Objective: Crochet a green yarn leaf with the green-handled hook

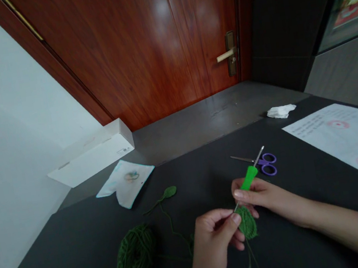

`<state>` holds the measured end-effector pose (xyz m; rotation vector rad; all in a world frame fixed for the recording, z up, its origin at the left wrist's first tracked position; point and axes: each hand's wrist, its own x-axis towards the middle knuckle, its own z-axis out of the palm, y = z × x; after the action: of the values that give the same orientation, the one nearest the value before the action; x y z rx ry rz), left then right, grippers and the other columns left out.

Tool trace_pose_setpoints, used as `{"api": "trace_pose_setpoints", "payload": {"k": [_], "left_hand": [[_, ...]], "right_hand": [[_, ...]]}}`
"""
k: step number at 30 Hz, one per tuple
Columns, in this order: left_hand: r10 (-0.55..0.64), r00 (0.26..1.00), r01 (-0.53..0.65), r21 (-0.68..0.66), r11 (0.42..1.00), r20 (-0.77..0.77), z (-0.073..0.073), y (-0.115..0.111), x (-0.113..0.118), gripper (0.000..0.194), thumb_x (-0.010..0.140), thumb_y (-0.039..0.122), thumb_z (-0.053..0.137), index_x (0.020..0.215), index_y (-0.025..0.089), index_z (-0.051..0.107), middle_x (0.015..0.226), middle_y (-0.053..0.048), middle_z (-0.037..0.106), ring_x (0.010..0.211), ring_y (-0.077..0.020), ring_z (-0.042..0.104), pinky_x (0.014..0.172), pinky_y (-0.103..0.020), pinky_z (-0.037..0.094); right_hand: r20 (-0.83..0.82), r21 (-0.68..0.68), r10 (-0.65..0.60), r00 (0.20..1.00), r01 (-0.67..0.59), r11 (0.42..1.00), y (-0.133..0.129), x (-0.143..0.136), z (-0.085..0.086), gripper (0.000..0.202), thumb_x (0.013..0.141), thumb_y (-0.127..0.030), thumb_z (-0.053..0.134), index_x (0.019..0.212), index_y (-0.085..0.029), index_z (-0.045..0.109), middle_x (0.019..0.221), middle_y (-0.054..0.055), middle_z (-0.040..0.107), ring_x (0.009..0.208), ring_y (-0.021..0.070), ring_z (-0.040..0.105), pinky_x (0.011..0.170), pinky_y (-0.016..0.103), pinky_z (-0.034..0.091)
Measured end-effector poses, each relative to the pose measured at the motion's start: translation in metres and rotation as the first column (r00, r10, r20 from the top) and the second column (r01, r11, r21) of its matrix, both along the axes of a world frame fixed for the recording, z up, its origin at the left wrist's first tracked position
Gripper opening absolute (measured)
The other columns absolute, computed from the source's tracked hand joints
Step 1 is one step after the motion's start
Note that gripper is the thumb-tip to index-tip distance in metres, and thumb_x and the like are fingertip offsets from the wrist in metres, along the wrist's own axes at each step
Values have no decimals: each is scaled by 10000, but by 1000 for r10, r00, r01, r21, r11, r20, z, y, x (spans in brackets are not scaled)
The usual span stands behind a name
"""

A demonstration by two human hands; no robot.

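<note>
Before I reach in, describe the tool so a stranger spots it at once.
Near the wooden door is a dark table. Over it, the right hand holds the tool. Its bright green handle, with metal at both ends, sets it apart from the darker green yarn piece and purple-handled scissors.

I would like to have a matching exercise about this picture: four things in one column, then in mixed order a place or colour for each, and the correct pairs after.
1. scissors
2. hook tool
3. yarn bundle
4. printed sheet

A. left of the left hand
B. white, marked in pinkish red
C. partly purple
D. in the right hand

Pairs: 1-C, 2-D, 3-A, 4-B
</note>
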<state>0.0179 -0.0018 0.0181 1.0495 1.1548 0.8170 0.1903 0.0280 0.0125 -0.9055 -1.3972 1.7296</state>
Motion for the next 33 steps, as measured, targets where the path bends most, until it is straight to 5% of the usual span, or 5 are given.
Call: {"api": "trace_pose_setpoints", "payload": {"k": [4, 7, 24, 33], "left_hand": [[144, 989, -145, 43, 989, 9, 6, 5, -4, 300, 753, 386, 676, 835, 101, 723, 547, -6, 609, 473, -94, 549, 481, -211, 474], [197, 980, -196, 74, 978, -6, 10, 4, -3, 287, 754, 375, 679, 854, 110, 728, 578, -14, 629, 478, -105, 572, 472, -218, 488], [211, 976, -201, 172, 964, -43, 10, -1, 3, 130, 717, 265, 705, 728, 138, 733, 554, 21, 576, 436, -92, 566, 442, -194, 468], [187, 982, -187, 143, 972, 15, -4, 4, -4, 257, 761, 368, 676, 812, 119, 716, 534, 10, 585, 433, -110, 544, 450, -245, 484]], "right_hand": [[-112, 33, -17, 994, 21, 999, -2, -5, 0, 197, 823, -325, 696, 820, -153, 600, 688, -44, 604, 590, 108, 566, 587, 260, 465], [-154, 24, -60, 986, 64, 998, -4, -9, 0, 213, 786, -343, 726, 775, -167, 607, 670, -38, 625, 612, 105, 550, 611, 252, 418], [-87, 84, -200, 976, 207, 975, -14, -13, -2, 195, 825, -328, 678, 726, -182, 596, 652, -31, 562, 632, 145, 526, 615, 289, 378], [-157, -23, -140, 978, 138, 990, -10, -15, 0, 227, 865, -383, 621, 795, -167, 631, 686, 12, 635, 662, 175, 592, 664, 324, 422]]}}
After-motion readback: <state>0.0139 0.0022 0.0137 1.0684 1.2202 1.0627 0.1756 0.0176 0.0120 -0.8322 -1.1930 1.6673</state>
